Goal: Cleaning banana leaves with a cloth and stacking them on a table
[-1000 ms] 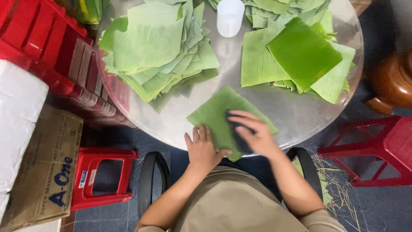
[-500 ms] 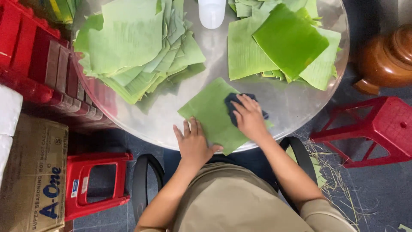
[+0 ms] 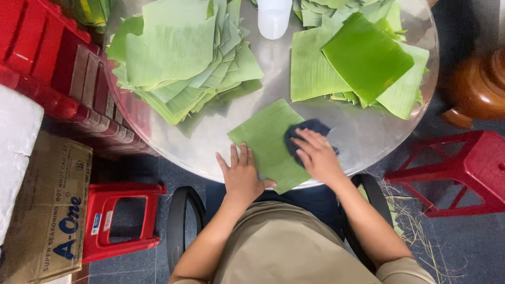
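Left hand (image 3: 241,176) flat, fingers spread, pinning the leaf (image 3: 268,142) at the near edge of the round metal table (image 3: 363,137). Right hand (image 3: 317,156) presses a dark cloth (image 3: 305,129) onto the leaf's right side. Leaf stacks (image 3: 179,58) sit beyond.

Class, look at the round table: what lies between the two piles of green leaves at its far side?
In the head view, a white plastic container stands between the left leaf pile and the right leaf pile, on the bare metal table.
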